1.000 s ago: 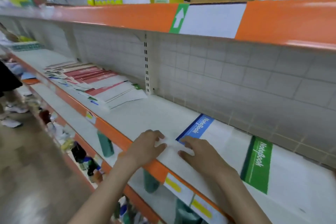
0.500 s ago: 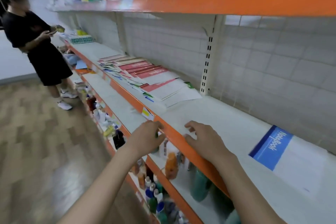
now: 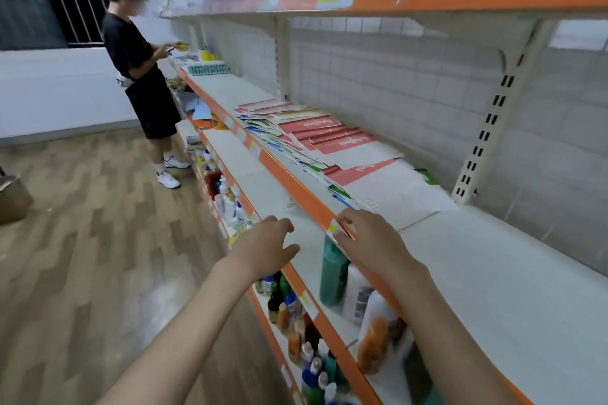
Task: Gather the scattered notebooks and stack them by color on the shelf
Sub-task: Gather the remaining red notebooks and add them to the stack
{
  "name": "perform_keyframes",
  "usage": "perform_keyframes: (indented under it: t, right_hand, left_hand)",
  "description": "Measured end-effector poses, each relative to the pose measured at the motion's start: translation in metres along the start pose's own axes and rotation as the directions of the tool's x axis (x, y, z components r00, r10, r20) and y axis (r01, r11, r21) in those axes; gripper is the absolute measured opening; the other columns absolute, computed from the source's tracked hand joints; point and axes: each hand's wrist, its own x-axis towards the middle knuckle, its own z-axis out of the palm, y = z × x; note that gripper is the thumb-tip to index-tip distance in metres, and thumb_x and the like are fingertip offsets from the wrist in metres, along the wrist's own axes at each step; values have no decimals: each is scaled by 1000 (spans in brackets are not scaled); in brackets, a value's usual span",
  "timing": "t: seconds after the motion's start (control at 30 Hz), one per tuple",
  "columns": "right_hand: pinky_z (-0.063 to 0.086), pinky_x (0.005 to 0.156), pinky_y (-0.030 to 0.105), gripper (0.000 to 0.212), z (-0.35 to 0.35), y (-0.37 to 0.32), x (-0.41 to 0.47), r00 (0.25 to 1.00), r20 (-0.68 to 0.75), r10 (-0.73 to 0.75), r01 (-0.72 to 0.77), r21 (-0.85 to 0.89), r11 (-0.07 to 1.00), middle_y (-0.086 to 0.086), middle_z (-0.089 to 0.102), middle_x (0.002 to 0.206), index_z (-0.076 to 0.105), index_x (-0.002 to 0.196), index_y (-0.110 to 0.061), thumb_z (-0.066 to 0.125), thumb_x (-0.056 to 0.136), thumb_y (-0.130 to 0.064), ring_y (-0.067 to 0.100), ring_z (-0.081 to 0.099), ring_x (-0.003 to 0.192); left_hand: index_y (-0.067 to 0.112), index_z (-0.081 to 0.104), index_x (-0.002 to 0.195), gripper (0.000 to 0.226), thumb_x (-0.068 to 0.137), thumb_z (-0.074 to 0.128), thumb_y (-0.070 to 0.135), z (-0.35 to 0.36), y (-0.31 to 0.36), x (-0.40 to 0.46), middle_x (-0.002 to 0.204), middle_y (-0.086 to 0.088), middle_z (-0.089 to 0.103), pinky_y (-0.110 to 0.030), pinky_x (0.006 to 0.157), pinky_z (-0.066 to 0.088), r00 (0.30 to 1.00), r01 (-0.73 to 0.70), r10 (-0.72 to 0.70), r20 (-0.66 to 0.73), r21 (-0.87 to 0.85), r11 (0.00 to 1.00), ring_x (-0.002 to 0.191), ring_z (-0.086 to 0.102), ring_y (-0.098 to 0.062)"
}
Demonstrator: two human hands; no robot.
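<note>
Scattered notebooks (image 3: pixel 324 145) in loose overlapping pile, lying flat on white shelf (image 3: pixel 487 273) w/ orange front edge, mostly red covers on top, green & blue ones poking out at front, some white backs showing

**Bare arms, bare hands**

Two forearms come up from the lower edge of the view, both uncovered as far down as they can be seen: no sleeve or cuff shows on either. The left hand (image 3: pixel 266 245) and the right hand (image 3: pixel 368 240) wear no gloves. No ring, watch, strap or band can be made out on the fingers or wrists.
</note>
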Motion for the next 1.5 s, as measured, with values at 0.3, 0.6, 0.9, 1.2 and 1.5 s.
perform_keyframes:
  t: [0.3,0.6,0.9,1.2,1.5]
  right_hand:
    - [50,90,37,47,-1,0,113,999,-9,39,-39,-53,998,0,55,129,44,136,-23,54,93,-39,20,54,113]
    - [39,103,37,58,-2,28,151,972,10,234,-231,-128,965,3,42,145,34,144,-22,51,93,-43,23,43,129]
    - [35,108,40,59,-1,53,162,861,-64,505,-508,-132,851,3,37,148,29,146,-25,47,93,-45,24,38,133]
    - [36,104,51,60,20,46,183,715,-170,678,-698,-112,708,1,44,138,29,139,-27,32,90,-61,24,38,131]
    - [27,110,47,67,38,28,204,599,-245,762,-799,-127,587,2,31,151,22,148,-24,38,92,-59,25,33,137]
  left_hand:
    - [17,35,142,57,94,52,43,-37,-37,116,139,-7,42,-41,102,42,993,-111,113,-21,83,990,123,45,-25]
    - [15,33,143,59,95,49,45,-38,-30,197,145,-7,37,-42,108,36,963,-266,270,-22,112,957,133,36,-25]
    - [13,37,140,59,95,44,50,-24,-4,263,147,-10,35,-48,112,29,868,-497,494,53,119,860,138,30,-27]
    - [15,30,147,69,94,32,60,-21,-1,326,155,-9,24,-46,116,16,685,-728,703,192,165,665,143,20,-28]
    - [19,25,148,72,93,22,65,-23,-17,358,156,-5,19,-53,115,14,627,-775,734,259,110,623,144,15,-26]
